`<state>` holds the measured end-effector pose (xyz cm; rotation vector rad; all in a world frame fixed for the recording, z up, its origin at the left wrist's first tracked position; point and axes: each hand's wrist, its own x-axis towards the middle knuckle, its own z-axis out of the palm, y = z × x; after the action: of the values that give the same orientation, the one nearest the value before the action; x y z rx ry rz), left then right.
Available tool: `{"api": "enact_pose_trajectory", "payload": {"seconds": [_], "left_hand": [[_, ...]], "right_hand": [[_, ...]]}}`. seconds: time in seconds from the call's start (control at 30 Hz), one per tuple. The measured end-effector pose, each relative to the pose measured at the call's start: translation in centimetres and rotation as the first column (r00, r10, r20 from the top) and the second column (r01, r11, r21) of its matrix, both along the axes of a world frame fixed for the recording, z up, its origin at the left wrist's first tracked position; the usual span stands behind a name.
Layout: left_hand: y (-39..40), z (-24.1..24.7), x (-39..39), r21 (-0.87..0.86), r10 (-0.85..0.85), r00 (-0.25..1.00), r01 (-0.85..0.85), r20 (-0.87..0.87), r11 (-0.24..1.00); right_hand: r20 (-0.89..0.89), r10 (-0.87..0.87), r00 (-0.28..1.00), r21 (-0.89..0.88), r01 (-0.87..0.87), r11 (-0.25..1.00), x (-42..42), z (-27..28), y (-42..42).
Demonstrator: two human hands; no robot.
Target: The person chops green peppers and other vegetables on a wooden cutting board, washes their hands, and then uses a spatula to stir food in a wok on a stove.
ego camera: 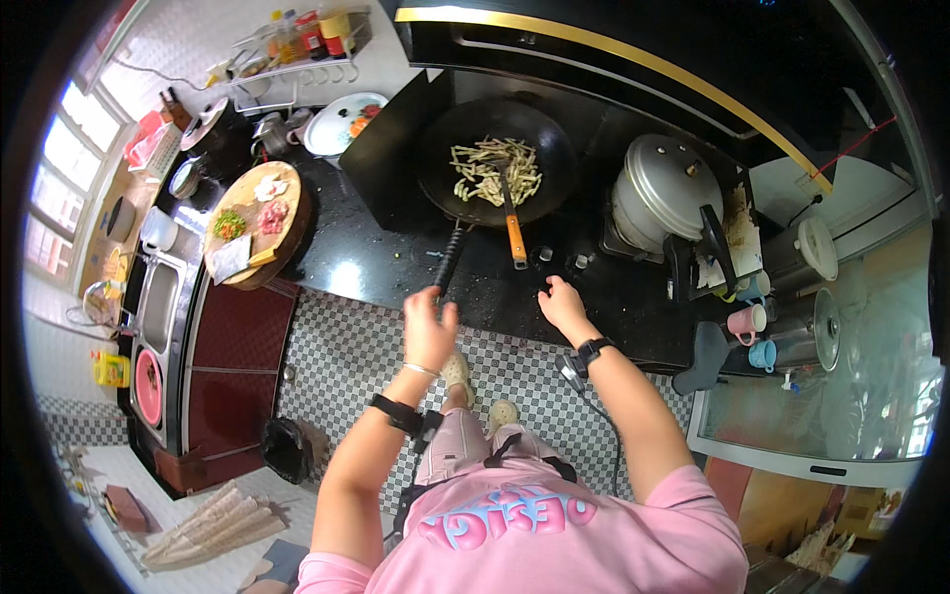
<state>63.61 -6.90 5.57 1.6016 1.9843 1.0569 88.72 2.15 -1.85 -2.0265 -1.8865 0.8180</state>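
Observation:
A dark wok (438,163) holds pale, cut strips of food (497,174). A spatula with a wooden handle (516,241) leans over the wok's near rim, its blade among the strips. The wok's black ribbed handle (450,260) points towards me. My left hand (430,327) is at the end of that handle, thumb and fingers apart and not wrapped around it. Just short of two stove knobs (545,255) is my right hand (562,303), loosely curled with nothing in it. The spatula's grip lies beyond it, to the left.
A round chopping board (289,241) carries chopped peppers, meat, white slices and a cleaver (231,258). At right stands a pressure cooker (660,193), its long handle jutting towards me. A sink (159,304) is at left; mugs (746,319) stand at right. The range hood (594,44) overhangs the stove.

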Motion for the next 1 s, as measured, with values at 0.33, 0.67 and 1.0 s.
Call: {"api": "enact_pose_trajectory", "payload": {"seconds": [0.33, 0.67, 1.0], "left_hand": [[10.4, 3.1, 0.7, 0.102, -0.152, 0.987, 0.146, 0.051, 0.984], [14.5, -12.4, -11.0, -0.294, 0.141, 0.978, -0.181, -0.151, 0.938], [16.2, -15.4, -11.7, -0.500, 0.232, 0.943, -0.323, -0.237, 0.803]], "right_hand": [[0.256, -0.126, 0.958, 0.087, 0.107, 0.990, -1.7, -3.5, 8.8], [0.282, -0.056, 0.958, 0.134, 0.018, 0.991, -2.0, -5.2, 9.0], [0.398, 0.081, 0.914, 0.115, -0.138, 0.984, -1.7, -4.6, 8.8]]}}
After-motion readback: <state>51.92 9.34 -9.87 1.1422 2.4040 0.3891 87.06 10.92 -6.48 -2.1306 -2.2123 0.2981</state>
